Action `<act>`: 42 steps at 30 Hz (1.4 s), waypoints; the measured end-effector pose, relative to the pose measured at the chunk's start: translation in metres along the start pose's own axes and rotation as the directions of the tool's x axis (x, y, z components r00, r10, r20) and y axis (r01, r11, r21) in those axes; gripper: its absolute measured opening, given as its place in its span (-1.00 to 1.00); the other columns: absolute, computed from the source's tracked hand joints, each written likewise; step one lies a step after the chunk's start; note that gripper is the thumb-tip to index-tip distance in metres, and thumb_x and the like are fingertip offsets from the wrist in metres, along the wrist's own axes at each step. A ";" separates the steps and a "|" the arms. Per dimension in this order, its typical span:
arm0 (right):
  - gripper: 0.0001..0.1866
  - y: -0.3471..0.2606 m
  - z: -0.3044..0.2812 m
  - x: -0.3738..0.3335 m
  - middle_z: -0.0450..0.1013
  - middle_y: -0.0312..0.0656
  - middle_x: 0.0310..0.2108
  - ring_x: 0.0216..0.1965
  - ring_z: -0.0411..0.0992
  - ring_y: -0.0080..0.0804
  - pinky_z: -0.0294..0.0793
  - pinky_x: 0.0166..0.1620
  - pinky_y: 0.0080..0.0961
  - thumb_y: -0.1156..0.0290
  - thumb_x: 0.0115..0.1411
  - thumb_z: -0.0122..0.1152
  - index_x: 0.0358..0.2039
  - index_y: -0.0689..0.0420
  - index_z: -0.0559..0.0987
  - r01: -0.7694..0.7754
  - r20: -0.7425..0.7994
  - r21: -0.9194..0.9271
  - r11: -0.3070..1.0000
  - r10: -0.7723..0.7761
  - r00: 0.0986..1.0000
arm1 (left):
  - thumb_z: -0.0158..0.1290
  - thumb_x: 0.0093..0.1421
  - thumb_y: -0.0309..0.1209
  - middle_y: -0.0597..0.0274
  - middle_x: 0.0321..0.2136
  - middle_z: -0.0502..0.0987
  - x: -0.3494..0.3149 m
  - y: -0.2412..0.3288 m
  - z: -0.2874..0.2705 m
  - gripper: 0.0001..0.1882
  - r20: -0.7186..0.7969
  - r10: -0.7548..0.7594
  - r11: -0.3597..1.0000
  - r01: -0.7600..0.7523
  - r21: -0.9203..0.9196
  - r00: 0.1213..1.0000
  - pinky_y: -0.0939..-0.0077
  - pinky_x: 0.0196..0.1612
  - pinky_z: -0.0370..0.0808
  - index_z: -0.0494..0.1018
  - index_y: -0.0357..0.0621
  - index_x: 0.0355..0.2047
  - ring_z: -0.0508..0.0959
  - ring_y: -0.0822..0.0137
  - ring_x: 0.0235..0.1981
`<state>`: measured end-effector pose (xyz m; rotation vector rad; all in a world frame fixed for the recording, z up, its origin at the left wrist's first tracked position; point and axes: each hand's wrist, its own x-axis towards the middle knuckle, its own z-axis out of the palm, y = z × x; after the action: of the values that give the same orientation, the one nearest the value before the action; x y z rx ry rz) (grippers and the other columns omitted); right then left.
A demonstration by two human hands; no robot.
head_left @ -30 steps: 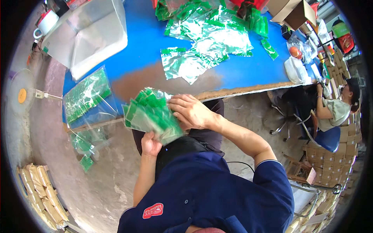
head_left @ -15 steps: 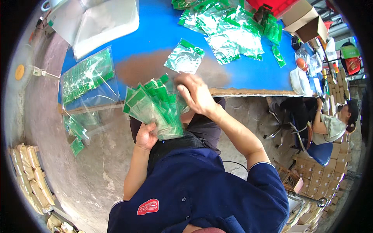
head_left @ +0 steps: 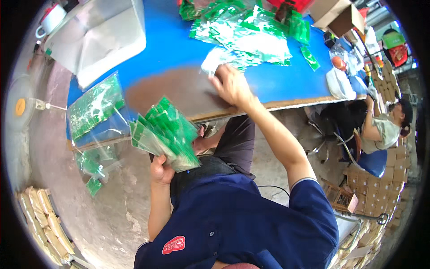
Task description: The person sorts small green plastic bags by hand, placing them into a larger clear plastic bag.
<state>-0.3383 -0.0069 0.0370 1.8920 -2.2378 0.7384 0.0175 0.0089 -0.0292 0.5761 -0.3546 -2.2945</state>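
My left hand [head_left: 162,169] is closed on the lower end of a fanned stack of flat plastic packets [head_left: 168,127], clear with green printed parts, held above my lap. Over the table, my right hand [head_left: 234,87] has its fingertips at the near edge of a single clear packet [head_left: 215,59]. Its thumb stands apart from the bent fingers. That packet lies against a loose pile of shiny green-and-clear packets [head_left: 255,40] on the blue table [head_left: 165,54]. Whether the fingertips press on the packet is hard to see.
A large clear bag of green packets [head_left: 96,107] lies at the table's left edge, with more packets [head_left: 92,163] hanging below. A translucent bin [head_left: 112,49] stands far left. At right are a cardboard box [head_left: 338,18] and a seated person [head_left: 380,130].
My right hand has gone from beside the held stack out over the table. The single packet now lies closer to the pile. The held stack stays in my left hand, and the view has shifted.
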 end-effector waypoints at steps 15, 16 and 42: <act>0.17 -0.114 -0.034 -0.065 0.35 0.24 0.14 0.06 0.45 -0.09 0.46 0.11 -0.25 -0.06 0.14 0.41 0.45 0.25 -0.13 -0.505 0.452 0.760 0.409 0.227 0.863 | 0.16 0.08 -0.56 0.13 0.13 0.47 0.002 -0.005 0.010 -0.31 -0.114 -0.100 0.993 0.106 0.045 0.988 0.20 0.20 0.50 0.24 -0.24 0.26 0.50 0.16 0.16; 0.37 -0.119 -0.034 -0.068 0.29 0.31 0.19 0.18 0.37 0.00 0.40 0.19 -0.20 -0.09 -0.02 0.55 0.45 0.30 -0.21 -0.480 0.479 0.749 0.456 0.128 0.869 | 0.16 0.07 -0.57 0.14 0.11 0.48 0.001 -0.006 0.017 -0.30 -0.111 -0.049 0.995 0.059 0.084 0.993 0.21 0.19 0.50 0.25 -0.22 0.26 0.51 0.17 0.14; 0.27 -0.062 0.005 0.016 0.20 0.20 0.30 0.41 0.07 0.17 0.17 0.38 -0.05 0.03 -0.24 0.68 0.36 0.22 0.08 0.014 0.126 0.678 0.735 -0.134 0.983 | 0.40 -0.05 -0.59 0.17 0.28 0.23 0.142 0.090 0.101 0.16 0.435 -0.205 0.091 -0.425 0.901 0.877 0.34 0.25 0.38 -0.08 -0.04 0.46 0.32 0.26 0.26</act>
<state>-0.2812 -0.0299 0.0569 2.3981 -2.1272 1.6173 -0.0701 -0.1468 0.0523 0.5219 -2.3006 -1.6047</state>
